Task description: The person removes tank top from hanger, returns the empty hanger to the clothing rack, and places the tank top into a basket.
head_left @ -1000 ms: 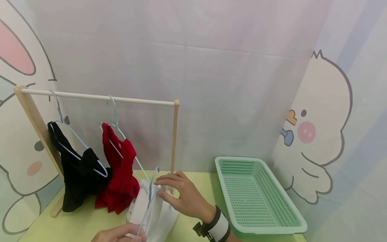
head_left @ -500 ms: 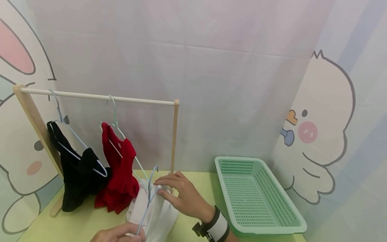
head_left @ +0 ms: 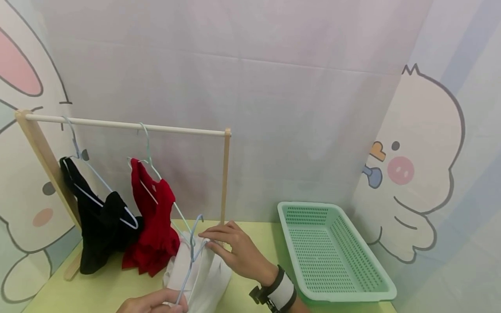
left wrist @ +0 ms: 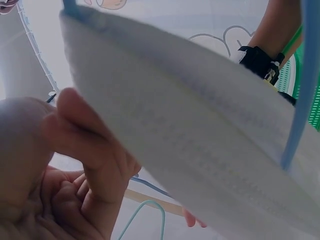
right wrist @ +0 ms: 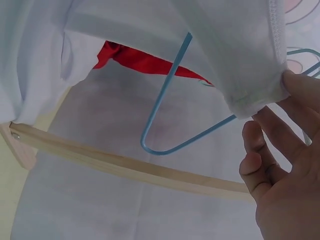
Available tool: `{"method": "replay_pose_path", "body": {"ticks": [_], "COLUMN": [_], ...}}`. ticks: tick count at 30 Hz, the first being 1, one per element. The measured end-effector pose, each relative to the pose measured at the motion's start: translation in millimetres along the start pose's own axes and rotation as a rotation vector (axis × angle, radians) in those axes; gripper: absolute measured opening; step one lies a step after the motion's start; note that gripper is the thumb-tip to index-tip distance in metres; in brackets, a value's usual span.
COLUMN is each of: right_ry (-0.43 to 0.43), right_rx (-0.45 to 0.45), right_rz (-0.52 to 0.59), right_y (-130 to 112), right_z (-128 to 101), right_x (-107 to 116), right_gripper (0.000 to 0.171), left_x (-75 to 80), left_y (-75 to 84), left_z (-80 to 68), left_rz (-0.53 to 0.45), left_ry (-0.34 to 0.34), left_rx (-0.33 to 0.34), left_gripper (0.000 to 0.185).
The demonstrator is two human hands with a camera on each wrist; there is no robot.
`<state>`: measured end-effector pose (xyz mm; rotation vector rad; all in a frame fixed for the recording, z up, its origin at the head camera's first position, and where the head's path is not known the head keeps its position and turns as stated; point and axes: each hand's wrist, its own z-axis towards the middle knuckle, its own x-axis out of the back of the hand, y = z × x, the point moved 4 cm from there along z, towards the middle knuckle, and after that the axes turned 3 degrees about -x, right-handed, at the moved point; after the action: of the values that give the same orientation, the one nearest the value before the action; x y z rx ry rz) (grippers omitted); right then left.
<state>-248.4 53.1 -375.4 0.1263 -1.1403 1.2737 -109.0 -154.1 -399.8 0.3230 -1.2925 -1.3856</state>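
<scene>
A light blue clothes hanger (head_left: 192, 243) stands tilted between the two hands, its hook upward, partly inside a white garment (head_left: 213, 278). My right hand (head_left: 242, 250) pinches the garment's upper edge against the hanger's shoulder, between thumb and fingertips. In the right wrist view, the thumb and a finger hold a corner of white cloth (right wrist: 250, 95), and the hanger's bent end (right wrist: 159, 102) shows below the cloth. My left hand (head_left: 154, 302) grips the hanger's lower arm at the bottom edge of the head view. In the left wrist view, its fingers touch the cloth (left wrist: 165, 115).
A wooden rack's rail (head_left: 180, 130) carries a black garment (head_left: 99, 230) and a red garment (head_left: 152, 217) on hangers. The red one hangs close beside the white garment. A green perforated basket (head_left: 332, 298) stands on the yellow tabletop (head_left: 254, 230) at the right.
The blue hanger's hook has leaned very slightly to the left. Both hands keep their holds in nearly the same places.
</scene>
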Motion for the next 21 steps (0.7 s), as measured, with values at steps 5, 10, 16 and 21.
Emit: {"method": "replay_pose_path", "body": {"ticks": [5,10,16,21], "right_ry": [-0.017,-0.021,-0.004,-0.011], "right_rx": [-0.002,-0.016,-0.021,-0.054], "right_rz": [0.009,0.033,0.038,0.055], "right_y": [4.7,9.2,13.5,17.9], "right_z": [-0.8,-2.7,-3.6,-3.5], "right_x": [-1.9,-3.1,-3.6,-4.7], "right_gripper": [0.03,0.031,0.031,0.03], "left_x": [-0.5,0.2,0.8,-0.3], "left_y": [2.6,7.3,9.2,9.6], "left_z": [-0.4,0.6,1.4,1.6], "left_rz": [0.123,0.264,0.288,0.243], "left_ry": [0.028,0.044,0.047,0.076], "left_rx": [-0.254,-0.395,-0.428,-0.36], "left_gripper": [0.032,0.042,0.046,0.039]}}
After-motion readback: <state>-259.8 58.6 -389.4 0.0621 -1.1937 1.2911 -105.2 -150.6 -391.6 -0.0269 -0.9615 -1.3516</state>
